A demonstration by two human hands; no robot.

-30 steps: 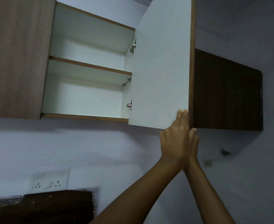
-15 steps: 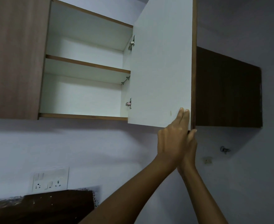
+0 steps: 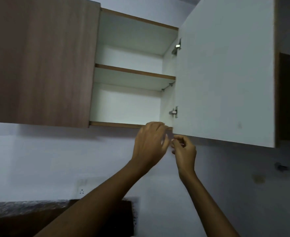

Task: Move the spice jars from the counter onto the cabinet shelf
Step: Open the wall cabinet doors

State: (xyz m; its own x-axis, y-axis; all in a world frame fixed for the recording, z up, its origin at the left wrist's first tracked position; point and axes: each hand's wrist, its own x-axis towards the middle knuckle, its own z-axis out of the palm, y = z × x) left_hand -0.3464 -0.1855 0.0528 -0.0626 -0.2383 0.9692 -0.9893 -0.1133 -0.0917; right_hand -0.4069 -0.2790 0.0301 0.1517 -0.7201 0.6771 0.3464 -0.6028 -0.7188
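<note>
Your left hand [image 3: 150, 142] is raised in front of the bottom front edge of the wall cabinet [image 3: 43, 62], a wood-grain unit with a white interior. Its fingers are curled loosely and blurred, and you cannot tell from this view whether they grip anything. Your right hand [image 3: 183, 152] sits just beside it, right under the lower corner of the open white cabinet door [image 3: 226, 74], fingers bent inward toward the left hand. Whether it pinches something small is not clear either.

The door stands swung out to the right on two metal hinges [image 3: 174, 112]. Inside, the white middle shelf with a brown wood edge [image 3: 134, 72] is bare, and so is the cabinet floor below it. None of the spice jars appears anywhere in this view.

Low on the left, a strip of dark speckled worktop [image 3: 21, 207] shows behind your left forearm, with a pale wall [image 3: 55, 159] above it.
</note>
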